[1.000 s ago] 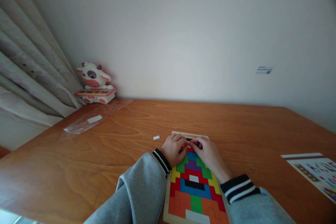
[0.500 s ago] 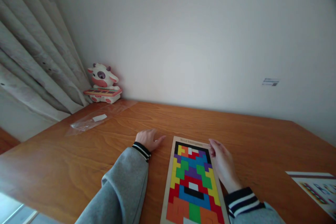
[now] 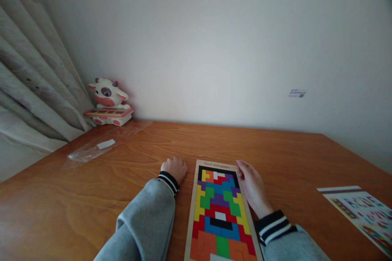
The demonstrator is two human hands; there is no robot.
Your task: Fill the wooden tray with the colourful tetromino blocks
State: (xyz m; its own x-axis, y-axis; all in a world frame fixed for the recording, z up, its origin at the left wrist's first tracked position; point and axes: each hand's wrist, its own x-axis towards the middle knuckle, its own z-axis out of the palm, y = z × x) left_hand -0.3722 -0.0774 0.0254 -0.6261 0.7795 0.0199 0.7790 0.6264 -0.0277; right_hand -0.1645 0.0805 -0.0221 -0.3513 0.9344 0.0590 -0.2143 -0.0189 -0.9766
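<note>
A wooden tetris-style block puzzle board (image 3: 193, 195) lies flat before me, its long side running away from me. Inside its frame, colourful pieces (image 3: 219, 200) fit closely together: red, blue, green, yellow, purple, orange, black and white. My left hand (image 3: 175, 168) rests on the table just left of the board's far end, fingers curled into a loose fist, apart from the board. At the far right corner, my right hand (image 3: 251, 183) has its fingers bent and closed against the board's edge. Its palm side and some of the fingers are hidden.
A cow-shaped toy keyboard (image 3: 108, 104) sits at the back left by the curtain (image 3: 36, 73). In front of it lies a clear plastic bag (image 3: 88, 153) with a white label. A printed sheet (image 3: 361, 212) is on the wooden table (image 3: 147, 147) at right; a sticker (image 3: 297, 93) marks the wall.
My left hand has drawn its spread thumb and fingers in to a fist. My right hand keeps its place at the board's edge. The view has turned slightly right.
</note>
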